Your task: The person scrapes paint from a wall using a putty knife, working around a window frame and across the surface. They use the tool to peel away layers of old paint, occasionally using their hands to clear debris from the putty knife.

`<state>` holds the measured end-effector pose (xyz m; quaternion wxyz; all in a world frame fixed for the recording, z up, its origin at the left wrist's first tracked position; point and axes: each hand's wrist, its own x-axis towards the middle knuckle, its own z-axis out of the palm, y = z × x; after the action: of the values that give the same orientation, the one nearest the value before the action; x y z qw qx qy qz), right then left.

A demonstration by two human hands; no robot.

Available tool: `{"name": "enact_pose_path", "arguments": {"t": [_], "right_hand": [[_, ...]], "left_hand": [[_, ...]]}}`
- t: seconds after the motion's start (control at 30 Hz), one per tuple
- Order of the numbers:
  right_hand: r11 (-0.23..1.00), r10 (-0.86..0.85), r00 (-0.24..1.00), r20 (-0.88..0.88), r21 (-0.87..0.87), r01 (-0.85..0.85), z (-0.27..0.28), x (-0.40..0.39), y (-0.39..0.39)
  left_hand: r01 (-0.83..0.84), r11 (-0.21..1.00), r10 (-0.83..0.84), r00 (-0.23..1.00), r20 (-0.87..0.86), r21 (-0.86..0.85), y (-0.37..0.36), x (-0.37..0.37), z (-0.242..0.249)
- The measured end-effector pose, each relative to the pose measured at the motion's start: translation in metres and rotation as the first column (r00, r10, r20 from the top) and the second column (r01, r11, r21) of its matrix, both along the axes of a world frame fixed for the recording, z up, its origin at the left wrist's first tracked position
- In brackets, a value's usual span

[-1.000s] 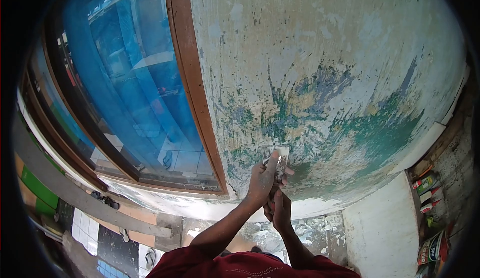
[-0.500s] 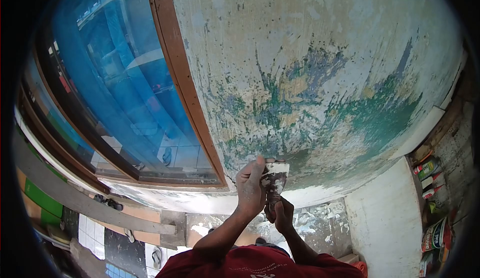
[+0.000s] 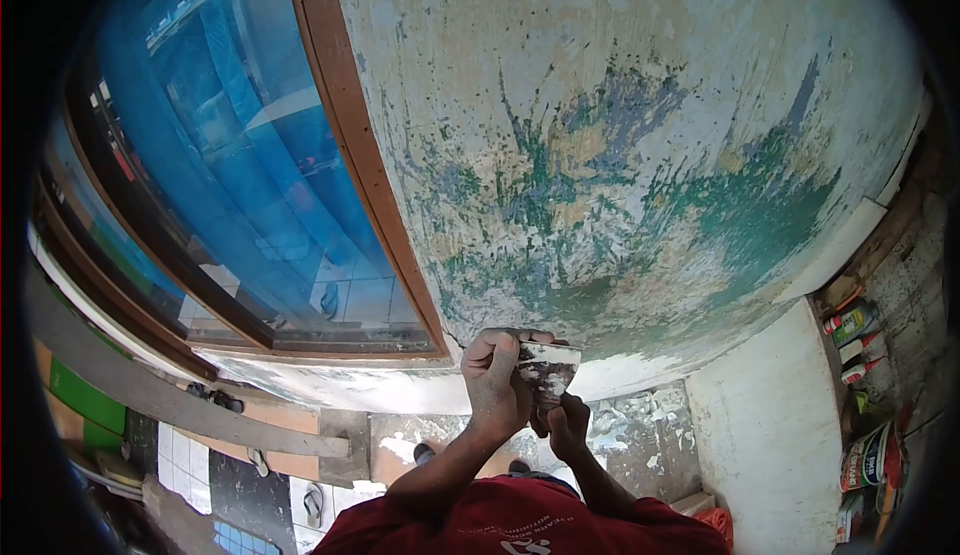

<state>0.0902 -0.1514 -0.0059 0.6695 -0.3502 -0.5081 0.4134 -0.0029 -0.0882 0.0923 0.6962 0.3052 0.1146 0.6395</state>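
Observation:
A putty knife (image 3: 548,367) with a wide blade, smeared white and dark, is held in front of the chest, below the patchy painted wall (image 3: 620,155). My right hand (image 3: 564,423) is closed around its lower end, where the handle is mostly hidden. My left hand (image 3: 495,380) is at the blade's left side, thumb up and fingers bent behind the blade's top edge, pinching it. The wall shows white, green and purple patches of worn paint.
A brown-framed window (image 3: 350,135) with blue behind the glass fills the left. At the right, bottles (image 3: 852,322) and a paint bucket (image 3: 868,465) stand beside a low white wall (image 3: 770,415). Sandals (image 3: 314,505) lie on the tiled floor; white splatter marks the ground.
Both hands and the putty knife have moved slightly down in the view. The left fingers now lie further across behind the blade's top edge. The view has shifted a little.

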Motion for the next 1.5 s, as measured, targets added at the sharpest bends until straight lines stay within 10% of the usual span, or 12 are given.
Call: {"name": "enact_pose_path", "arguments": {"t": [0.8, 1.5], "right_hand": [[0.907, -0.421, 0.777, 0.469, 0.226, 0.355, 0.010, 0.013, -0.011], [0.814, -0.579, 0.665, 0.472, 0.295, 0.500, 0.006, 0.029, -0.004]], "left_hand": [[0.139, 0.971, -0.141, 0.990, -0.005, 0.195, 0.000, -0.006, -0.003], [0.300, 0.926, -0.321, 0.945, 0.062, 0.227, 0.003, 0.003, -0.011]]}}
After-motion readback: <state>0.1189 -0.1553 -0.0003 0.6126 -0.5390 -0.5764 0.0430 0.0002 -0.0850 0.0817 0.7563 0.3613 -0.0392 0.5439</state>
